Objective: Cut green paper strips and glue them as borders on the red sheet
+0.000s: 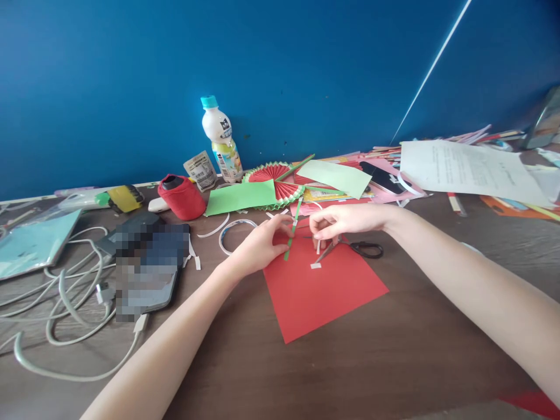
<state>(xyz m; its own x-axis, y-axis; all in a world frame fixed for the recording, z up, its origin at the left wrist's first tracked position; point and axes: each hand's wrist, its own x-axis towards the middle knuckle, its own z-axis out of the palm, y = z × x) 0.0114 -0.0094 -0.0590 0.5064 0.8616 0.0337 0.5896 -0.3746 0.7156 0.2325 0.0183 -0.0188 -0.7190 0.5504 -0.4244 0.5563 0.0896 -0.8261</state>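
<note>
My left hand [261, 247] pinches a thin green paper strip [292, 230] that stands slanted over a red paper sheet [321, 286] on the brown table. My right hand [339, 221] is closed in a pinch just right of the strip's upper part, with a small white tape piece hanging from its fingers. Another small white scrap [315, 265] lies on the red sheet. Black-handled scissors [359, 248] lie under my right hand at the sheet's far edge.
Behind the hands lie a red and green folded paper fan [271, 175], green sheets [238, 196], a white tape ring [234, 233], a red spool [181, 197] and a bottle [221, 140]. A phone [149, 265] and white cables [65, 303] sit left. Papers [464, 169] pile up right.
</note>
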